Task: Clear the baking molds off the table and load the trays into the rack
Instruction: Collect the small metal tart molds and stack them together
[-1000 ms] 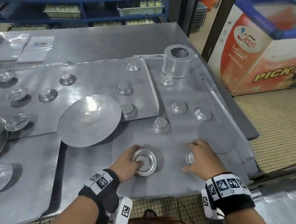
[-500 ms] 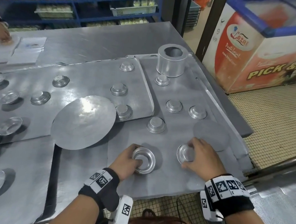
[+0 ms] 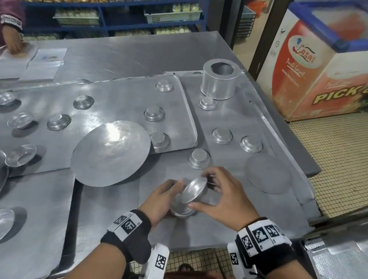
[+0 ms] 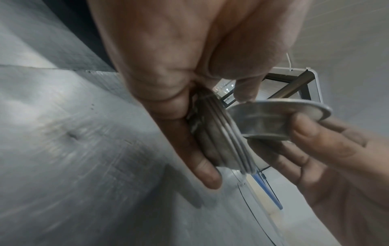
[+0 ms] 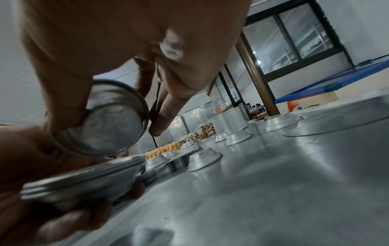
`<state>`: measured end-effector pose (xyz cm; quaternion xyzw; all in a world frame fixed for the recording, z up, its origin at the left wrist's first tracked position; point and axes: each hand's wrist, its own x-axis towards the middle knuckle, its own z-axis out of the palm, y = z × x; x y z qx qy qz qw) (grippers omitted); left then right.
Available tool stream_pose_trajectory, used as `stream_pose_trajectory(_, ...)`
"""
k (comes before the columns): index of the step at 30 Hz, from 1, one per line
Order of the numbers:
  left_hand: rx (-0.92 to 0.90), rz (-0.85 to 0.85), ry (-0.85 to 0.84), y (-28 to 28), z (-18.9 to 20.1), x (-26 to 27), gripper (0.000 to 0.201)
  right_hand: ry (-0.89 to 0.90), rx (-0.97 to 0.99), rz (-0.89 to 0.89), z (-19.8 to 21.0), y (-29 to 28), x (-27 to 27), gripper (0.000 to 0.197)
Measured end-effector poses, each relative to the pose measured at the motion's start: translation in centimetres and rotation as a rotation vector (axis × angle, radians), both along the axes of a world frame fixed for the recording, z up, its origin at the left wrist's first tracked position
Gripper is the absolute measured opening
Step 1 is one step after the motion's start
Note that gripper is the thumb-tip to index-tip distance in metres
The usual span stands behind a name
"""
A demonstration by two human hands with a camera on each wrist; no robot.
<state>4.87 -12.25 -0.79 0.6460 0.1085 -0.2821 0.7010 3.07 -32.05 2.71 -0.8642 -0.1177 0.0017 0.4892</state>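
So the left hand (image 3: pixel 160 201) cups a small nested stack of molds (image 3: pixel 180 207) just above the counter (image 3: pixel 106 217), fingers curled round it. Right hand (image 3: pixel 224 198) pinches a single mold (image 3: pixel 194 189) by its rim, tilted, its base touching the stack's top edge. My guess: the mold needs leveling so it drops straight into the stack, open side matching.

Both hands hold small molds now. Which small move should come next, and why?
Probably nest the single mold pinched by the right hand into the stack of molds gripped by the left hand: their rims nearly meet, and more molds remain on the trays.
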Motion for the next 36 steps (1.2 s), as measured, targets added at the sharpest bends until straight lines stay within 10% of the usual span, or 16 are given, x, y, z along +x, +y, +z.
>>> stream_pose_trajectory(12, -0.053, 0.044, 0.047, 1.3, 0.0, -0.4, 0.038, 0.171, -0.003, 0.099, -1.7, 1.8, 0.3, 0.052)
stream_pose_trajectory(19, 0.002, 0.075, 0.011, 2.6, -0.3, -0.7, 0.03, 0.275, -0.073, 0.228, -2.0, 1.0, 2.0, 0.08)
stream_pose_trajectory(26, 0.046, 0.125, 0.021, 4.6, -0.2, -1.2, 0.034, 0.066, -0.458, -0.205, -4.4, 0.5, 7.6, 0.039)
stream_pose_trajectory(36, 0.054, 0.179, 0.035, 7.5, -0.2, -2.2, 0.037, 0.155, -0.756, -0.245, -5.3, 2.8, 12.6, 0.073)
